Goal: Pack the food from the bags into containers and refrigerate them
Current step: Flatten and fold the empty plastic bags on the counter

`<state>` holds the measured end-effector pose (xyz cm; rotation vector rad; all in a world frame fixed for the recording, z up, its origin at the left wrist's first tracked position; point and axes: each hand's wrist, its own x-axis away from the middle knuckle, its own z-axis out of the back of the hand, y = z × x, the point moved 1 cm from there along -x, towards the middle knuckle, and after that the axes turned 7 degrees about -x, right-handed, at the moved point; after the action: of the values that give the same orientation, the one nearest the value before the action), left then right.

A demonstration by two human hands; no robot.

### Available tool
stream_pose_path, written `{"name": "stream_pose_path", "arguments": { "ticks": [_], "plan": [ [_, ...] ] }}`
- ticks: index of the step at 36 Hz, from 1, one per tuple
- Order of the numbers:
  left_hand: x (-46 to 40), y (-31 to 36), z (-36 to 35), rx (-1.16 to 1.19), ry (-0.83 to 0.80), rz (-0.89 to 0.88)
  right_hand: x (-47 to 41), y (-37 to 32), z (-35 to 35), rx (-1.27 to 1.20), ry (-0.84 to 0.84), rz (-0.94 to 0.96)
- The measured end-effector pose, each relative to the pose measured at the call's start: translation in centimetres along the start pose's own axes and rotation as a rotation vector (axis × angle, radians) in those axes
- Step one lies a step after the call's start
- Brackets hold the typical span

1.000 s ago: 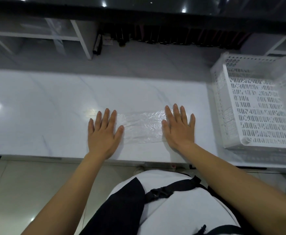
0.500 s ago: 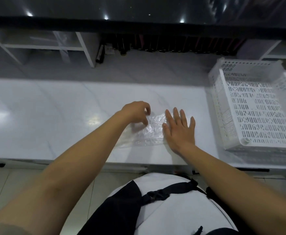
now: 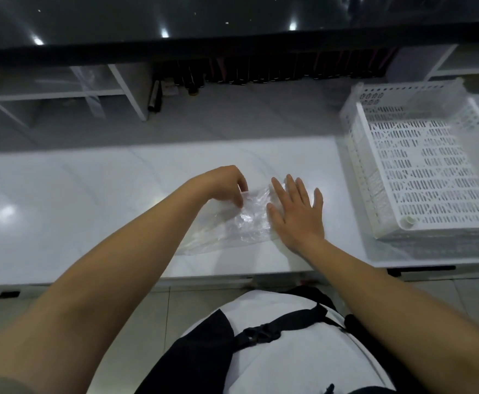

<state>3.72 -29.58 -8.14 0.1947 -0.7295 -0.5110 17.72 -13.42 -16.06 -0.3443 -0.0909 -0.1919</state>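
Left hand [image 3: 228,184] now pinching bag [image 3: 246,223]

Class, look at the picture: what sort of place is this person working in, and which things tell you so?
Probably a shop or kitchen prep counter: a glossy white marble-look counter, a white perforated plastic basket on it, and a row of dark bottles on the shelf behind.

bag [image 3: 246,223]: clear, crinkled sheen
desk [image 3: 90,194]: glossy white, faint grey veins
basket [image 3: 420,177]: white, rows of slot holes
shelf [image 3: 124,89]: white frame
floor [image 3: 153,308]: pale grey tiles
clothing [image 3: 275,365]: white and black
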Motion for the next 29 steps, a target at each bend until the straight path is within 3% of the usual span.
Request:
{"name": "stream_pose_path", "arguments": {
  "ticks": [3,7,9,11,13,17,19,24,29],
  "plan": [
    [0.4,-0.4,0.9,0.142,-0.004,0.017,0.3,0.1,0.8,-0.248,0.110,-0.009],
    [2.9,-1.6,2.5,0.418,0.029,-0.006,1.5,0.4,3.2,-1.054,0.258,-0.198],
    [4.6,-2.1,3.1,0.602,0.046,-0.066,2.5,0.1,4.9,-1.307,0.308,-0.302],
    [6.2,-2.3,3.4,0.788,0.065,-0.145,3.3,-0.3,6.3,-1.446,0.269,-0.390],
    [7.5,-2.3,3.3,0.961,0.077,-0.227,3.4,-0.8,7.2,-1.561,0.107,-0.450],
    [8.9,-1.6,2.8,1.205,0.082,-0.345,2.6,-2.6,9.4,-1.739,-0.331,-0.345],
    [9.2,-1.1,2.5,1.269,0.114,-0.357,2.0,-3.6,10.9,-1.791,-0.435,-0.221],
    [9.2,0.4,1.2,1.332,0.282,-0.274,1.0,-4.5,13.7,-1.739,-0.412,-0.135],
    [8.8,1.6,-0.2,1.349,0.418,-0.203,1.1,-3.7,14.8,-1.575,-0.267,-0.214]
  ]
}}
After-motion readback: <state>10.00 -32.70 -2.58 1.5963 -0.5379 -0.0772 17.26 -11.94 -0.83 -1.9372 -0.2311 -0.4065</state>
